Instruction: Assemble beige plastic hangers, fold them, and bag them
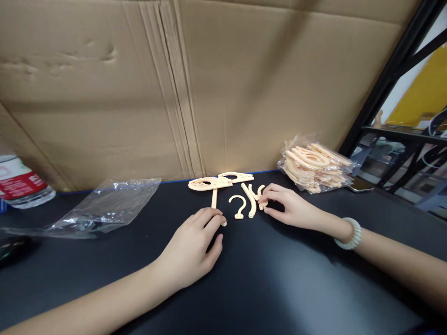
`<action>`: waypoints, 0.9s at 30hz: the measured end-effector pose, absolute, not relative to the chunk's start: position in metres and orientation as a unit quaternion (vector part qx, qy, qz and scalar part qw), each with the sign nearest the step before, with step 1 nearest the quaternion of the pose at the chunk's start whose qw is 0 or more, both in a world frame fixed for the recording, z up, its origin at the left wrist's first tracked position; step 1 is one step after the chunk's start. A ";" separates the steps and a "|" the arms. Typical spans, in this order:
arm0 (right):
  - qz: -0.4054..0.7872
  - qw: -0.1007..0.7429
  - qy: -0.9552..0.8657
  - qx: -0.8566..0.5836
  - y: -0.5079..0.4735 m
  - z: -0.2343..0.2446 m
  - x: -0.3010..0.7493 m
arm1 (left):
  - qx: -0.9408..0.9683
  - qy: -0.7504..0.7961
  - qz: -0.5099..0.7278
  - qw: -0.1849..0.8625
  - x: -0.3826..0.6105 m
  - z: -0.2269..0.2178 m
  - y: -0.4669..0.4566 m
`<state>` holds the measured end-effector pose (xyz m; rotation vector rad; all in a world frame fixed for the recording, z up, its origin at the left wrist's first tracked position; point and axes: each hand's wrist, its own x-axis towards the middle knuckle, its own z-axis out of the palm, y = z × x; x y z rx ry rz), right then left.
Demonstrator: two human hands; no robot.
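Note:
Cream plastic parts lie on a black table (pixel 279 279). My left hand (pixel 192 249) rests palm down, its fingertips curled onto the lower end of a straight cream stick (pixel 214 199). My right hand (pixel 291 208) pinches a small forked cream piece (pixel 261 195) between thumb and fingers. Between the hands lie a hook-shaped piece (pixel 238 205) and a curved strip (pixel 250 204). Two flat wing-shaped pieces (pixel 209 183) lie just behind them. A pale bead bracelet (pixel 351 235) sits on my right wrist.
A clear bag full of cream parts (pixel 314 167) stands at the back right. An empty clear plastic bag (pixel 101 207) lies at the left, a bottle (pixel 21 184) beyond it. A cardboard wall (pixel 174 83) backs the table. A black frame (pixel 387 74) rises at right.

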<state>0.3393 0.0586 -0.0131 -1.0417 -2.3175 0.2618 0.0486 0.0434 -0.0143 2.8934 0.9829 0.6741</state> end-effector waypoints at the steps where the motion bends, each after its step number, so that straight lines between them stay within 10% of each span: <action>1: 0.090 0.297 -0.868 -0.388 0.059 -0.015 0.338 | 0.924 0.315 0.215 0.003 0.049 -0.014 0.043; 27: 0.003 0.352 -0.841 -0.411 0.057 -0.021 0.331 | 0.896 0.412 0.164 -0.020 0.012 -0.015 0.119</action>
